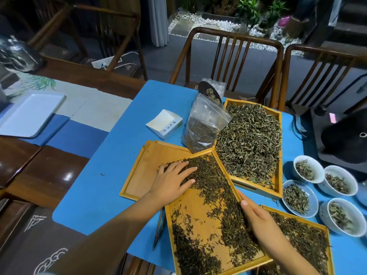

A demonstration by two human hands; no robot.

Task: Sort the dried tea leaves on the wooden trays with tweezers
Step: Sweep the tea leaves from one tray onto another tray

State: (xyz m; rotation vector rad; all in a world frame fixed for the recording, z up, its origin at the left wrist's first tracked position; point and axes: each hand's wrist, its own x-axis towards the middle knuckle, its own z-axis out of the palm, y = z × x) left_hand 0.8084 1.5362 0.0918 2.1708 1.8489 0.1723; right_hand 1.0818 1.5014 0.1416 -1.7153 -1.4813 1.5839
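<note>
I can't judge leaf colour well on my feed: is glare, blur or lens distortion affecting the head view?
Head view: trays and tea leaves sharp, evenly lit; glare only on the dark wooden table at left; wide-angle bending curves the chairs; background dim; both hands unblurred.

Four wooden trays, four white bowls, two chairs.

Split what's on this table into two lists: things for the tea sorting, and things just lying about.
For the job: middle wooden tray with dark leaves under the left hand, right hand at its edge; far tray of greener leaves; near-right tray; empty tray; tweezers.

Lying about: white box, zip bag, four bowls, white plastic tray.
</note>
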